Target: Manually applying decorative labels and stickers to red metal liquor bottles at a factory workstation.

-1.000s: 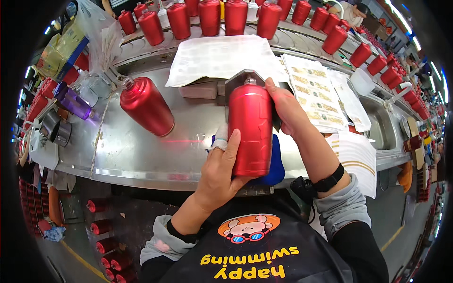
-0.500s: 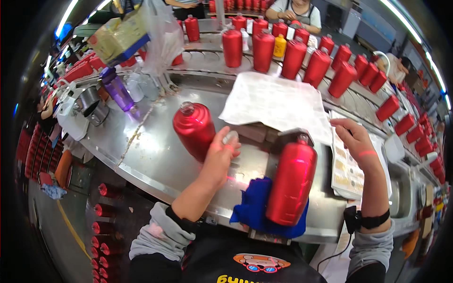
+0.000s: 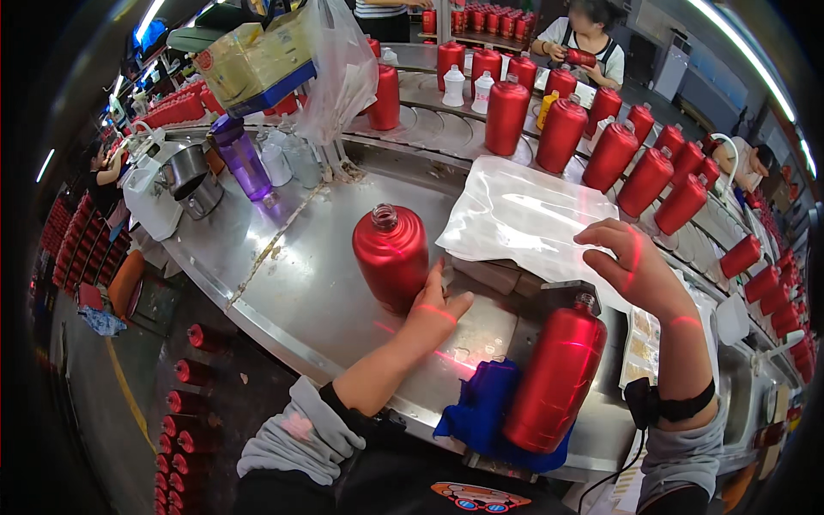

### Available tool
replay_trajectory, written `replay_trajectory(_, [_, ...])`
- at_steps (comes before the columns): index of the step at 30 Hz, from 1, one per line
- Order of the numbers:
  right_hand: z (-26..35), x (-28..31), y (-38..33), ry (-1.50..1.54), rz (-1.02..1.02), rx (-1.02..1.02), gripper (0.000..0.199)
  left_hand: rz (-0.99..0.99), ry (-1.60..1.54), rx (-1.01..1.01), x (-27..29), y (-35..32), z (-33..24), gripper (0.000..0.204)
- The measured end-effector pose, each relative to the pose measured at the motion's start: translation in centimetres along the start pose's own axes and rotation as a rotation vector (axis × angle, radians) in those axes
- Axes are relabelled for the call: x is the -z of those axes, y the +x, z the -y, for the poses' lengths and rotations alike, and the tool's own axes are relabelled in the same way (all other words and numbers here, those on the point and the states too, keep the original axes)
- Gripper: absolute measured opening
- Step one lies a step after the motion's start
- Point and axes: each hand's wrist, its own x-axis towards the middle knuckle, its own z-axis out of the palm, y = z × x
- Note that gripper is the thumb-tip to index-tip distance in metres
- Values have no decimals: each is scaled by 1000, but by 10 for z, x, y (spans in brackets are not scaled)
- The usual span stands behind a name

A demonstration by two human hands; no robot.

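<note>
While the left hand [image 3: 438,305] rests its fingers against the lower side of a round red bottle [image 3: 391,256], that bottle stands upright and uncapped on the steel table [image 3: 292,283], a little left of centre. The hand's fingers are spread loosely along the bottle's side, touching it rather than wrapped around it. To the right, the right hand [image 3: 631,262] hovers open with curled fingers, holding nothing, just above the edge of a clear plastic sheet [image 3: 524,215]. Below that hand a tall red bottle [image 3: 556,378] lies tilted on a blue cloth [image 3: 476,412] at the table's near edge. Farther back, a row of red bottles [image 3: 614,154] lines the curved conveyor, and a purple bottle [image 3: 240,159] stands at the left near metal cups [image 3: 193,176].
</note>
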Motion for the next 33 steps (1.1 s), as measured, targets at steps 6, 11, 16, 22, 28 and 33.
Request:
replay_trajectory(6, [7,-5,7,-33,7,81,23,-36,132,-26,20,19,5,93])
replay_trajectory(11, [5,-7,-13,8,-4,1,24,-158,66,17,30,34,5,84])
replay_trajectory(16, [5,-4,-22,31,30,-57,25,-204,-13,-42,21,38,0,60])
replay_trajectory(22, [3,-6,-22,-10,20,-48,26,-318,289,-242,18,49,-7,43])
replay_trajectory(28, [-2,-9,-23,35,59,-106,25,-292,194,-319,21,56,-19,32])
replay_trajectory(33, [1,-9,-20,56,70,-131,24,-283,233,-348,23,59,-40,39])
